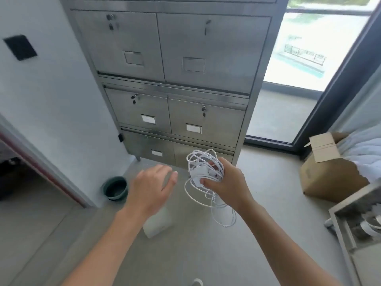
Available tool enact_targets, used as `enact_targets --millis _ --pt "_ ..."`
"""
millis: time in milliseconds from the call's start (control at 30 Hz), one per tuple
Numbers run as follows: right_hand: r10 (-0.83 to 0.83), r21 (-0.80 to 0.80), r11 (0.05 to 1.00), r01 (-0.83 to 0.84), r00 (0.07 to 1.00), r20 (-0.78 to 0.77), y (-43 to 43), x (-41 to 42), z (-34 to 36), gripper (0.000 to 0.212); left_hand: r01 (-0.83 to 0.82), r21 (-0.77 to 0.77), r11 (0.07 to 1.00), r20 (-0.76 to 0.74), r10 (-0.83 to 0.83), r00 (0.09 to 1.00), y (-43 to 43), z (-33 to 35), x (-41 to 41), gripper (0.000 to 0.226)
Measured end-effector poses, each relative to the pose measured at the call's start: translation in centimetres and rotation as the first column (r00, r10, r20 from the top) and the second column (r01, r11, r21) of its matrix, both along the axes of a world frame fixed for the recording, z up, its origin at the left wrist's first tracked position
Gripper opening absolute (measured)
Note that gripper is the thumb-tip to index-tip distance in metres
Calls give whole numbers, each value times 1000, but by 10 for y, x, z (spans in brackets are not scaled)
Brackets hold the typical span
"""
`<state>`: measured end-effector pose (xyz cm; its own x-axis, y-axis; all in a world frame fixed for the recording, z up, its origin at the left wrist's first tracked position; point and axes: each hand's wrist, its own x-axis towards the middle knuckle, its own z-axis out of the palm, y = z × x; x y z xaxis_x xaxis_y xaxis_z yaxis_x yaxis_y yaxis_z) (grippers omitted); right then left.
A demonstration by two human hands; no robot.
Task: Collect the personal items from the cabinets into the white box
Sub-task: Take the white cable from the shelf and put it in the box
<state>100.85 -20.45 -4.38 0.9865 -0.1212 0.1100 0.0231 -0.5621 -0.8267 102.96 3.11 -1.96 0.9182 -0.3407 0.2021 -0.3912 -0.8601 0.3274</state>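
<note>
The steel cabinet (165,58) is standing beyond both hands, showing 2 columns of drawers. A cardboard box (329,178) is lying well off to the right of the right hand (228,182). The white box (159,226) is sitting on the floor beneath the left hand (152,186), which is hovering with fingers loosely spread, holding nothing. The right hand is gripping a tangled white cable (202,162), with loops dangling below it.

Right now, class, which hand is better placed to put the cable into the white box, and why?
The right hand: its grip holds the tangled white cable, loops dangling beside the white box. The left hand hovers open over the box, empty.
</note>
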Motion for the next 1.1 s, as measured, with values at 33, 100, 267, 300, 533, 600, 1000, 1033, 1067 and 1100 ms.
enact_targets --millis 33,100,267,300,533,600,1000,1033,1067,1100 --pt "35 1 999 -35 999 2 13 -2 -1 35 -41 -1 999 3 41 999 15 -2 -12 53" --pt "98 -1 995 -98 995 6 40 -5 -2 34 -104 10 995 -2 104 995 42 -4 -30 52" --pt "187 6 982 -187 982 7 99 -4 -6 34 -191 -20 981 9 191 982 98 -3 -46 48" --pt "195 -2 981 -195 981 6 108 0 -7 34 -199 -22 980 15 200 980 107 -2 -45 47" --pt "193 -33 981 -192 981 17 171 53 -9 37 -190 -24 981 1 191 982 170 -4 4 56" --pt "187 -25 982 -187 982 36 190 70 -9 38 -180 -6 984 -2 180 984 188 -5 24 56" --pt "221 -38 975 -221 975 13 233 197 -35 42 -189 23 982 -28 190 981 227 -28 155 46" --pt "227 -31 974 -226 974 14 234 213 -40 44 -196 41 980 -42 198 979 229 -32 169 42" --pt "229 -21 973 -228 973 16 236 230 -46 45 -203 55 978 -55 206 977 230 -37 184 39" --pt "228 -7 974 -228 974 13 238 247 -51 46 -211 64 975 -63 215 975 231 -41 198 36"
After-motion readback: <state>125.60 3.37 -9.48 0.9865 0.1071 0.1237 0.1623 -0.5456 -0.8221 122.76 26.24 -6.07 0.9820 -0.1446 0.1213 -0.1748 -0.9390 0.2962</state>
